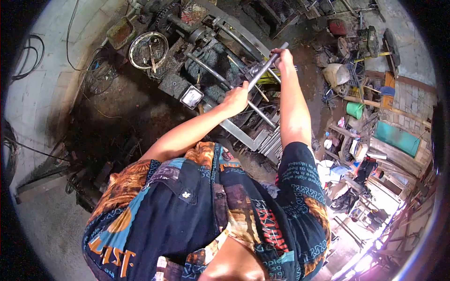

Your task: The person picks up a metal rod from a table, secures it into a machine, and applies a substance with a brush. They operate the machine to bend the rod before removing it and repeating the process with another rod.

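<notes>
A grey metal rod (264, 71) slants up to the right over a greasy machine. My left hand (236, 99) is closed around its lower end. Farther up, my right hand (283, 60) grips the same rod close to its upper tip. Beneath the rod, long steel bars (209, 70) run across the machine's metal frame (239, 133). A bundle of similar rods (272, 146) lies at the frame's lower right corner. What touches the held rod from below, if anything, I cannot make out.
A round metal pan (148, 50) holding a hammer-like tool stands left of the machine, near a rusty tray (121, 33). A small square tin (191, 97) sits on the machine's near side. To the right are a green bucket (355, 110), a white sack (335, 74) and scattered scrap.
</notes>
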{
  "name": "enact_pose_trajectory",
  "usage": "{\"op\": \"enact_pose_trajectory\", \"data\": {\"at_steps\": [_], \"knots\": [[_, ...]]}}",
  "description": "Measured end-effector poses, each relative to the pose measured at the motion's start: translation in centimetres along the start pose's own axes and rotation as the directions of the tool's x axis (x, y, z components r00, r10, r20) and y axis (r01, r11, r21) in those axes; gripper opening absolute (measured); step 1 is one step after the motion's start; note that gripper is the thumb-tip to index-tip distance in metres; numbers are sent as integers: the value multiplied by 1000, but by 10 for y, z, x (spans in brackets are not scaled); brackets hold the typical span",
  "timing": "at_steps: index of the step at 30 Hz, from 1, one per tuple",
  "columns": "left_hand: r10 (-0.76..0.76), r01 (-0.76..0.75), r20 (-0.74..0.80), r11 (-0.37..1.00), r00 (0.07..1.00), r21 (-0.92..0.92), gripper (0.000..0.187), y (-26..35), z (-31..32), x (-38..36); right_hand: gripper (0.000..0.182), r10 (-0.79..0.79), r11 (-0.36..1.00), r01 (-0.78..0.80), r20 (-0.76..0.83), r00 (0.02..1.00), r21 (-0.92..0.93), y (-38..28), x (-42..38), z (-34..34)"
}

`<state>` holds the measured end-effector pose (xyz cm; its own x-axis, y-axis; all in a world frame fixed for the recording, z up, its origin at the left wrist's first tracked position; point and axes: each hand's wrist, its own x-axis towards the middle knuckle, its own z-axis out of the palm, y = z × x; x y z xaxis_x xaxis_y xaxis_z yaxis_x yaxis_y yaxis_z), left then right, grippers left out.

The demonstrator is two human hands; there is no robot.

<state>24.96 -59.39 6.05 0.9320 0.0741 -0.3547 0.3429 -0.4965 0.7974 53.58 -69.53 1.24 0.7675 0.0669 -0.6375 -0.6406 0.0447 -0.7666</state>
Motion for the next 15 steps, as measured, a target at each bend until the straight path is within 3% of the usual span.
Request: {"op": "enact_pose_trajectory", "data": {"at_steps": [1, 2, 4, 5, 6, 8, 10, 12, 13, 15], "knots": [[-17, 18, -20, 998, 1000, 53, 32, 1, -1, -1, 10, -19, 992, 15, 30, 999, 122, -1, 5, -2], [-33, 37, -43, 994, 999, 106, 31, 3, -3, -1, 16, 84, 976, -113, 155, 984, 189, -7, 9, -6], [-43, 57, -86, 983, 995, 173, 31, 0, -5, 4, 36, 169, 940, -207, 158, 973, 273, -18, -9, 1], [-44, 73, -123, 969, 991, 237, 32, -3, -8, 7, 53, 143, 963, -151, 55, 988, 221, -18, -11, 6], [-68, 99, -128, 961, 989, 258, 27, -3, -18, 7, 55, 204, 904, -226, 98, 974, 364, -18, -14, 2], [-74, 125, -168, 939, 983, 322, 21, -19, -26, 18, 58, 217, 840, -232, 86, 972, 490, -14, -12, -1], [-80, 157, -228, 927, 970, 340, 21, -30, -35, 23, 49, 217, 812, -245, 117, 969, 530, -13, -10, -2], [-43, 138, -240, 910, 970, 392, 23, -35, -39, 27, 35, 174, 879, -184, 65, 983, 439, -5, 17, -7], [-43, 136, -232, 905, 972, 402, 24, -35, -39, 26, 24, 119, 882, -159, 118, 986, 444, -1, 19, -11], [-17, 133, -267, 897, 964, 422, 24, -40, -40, 24, 24, 92, 858, -169, 179, 979, 485, 1, 24, -13]]}}
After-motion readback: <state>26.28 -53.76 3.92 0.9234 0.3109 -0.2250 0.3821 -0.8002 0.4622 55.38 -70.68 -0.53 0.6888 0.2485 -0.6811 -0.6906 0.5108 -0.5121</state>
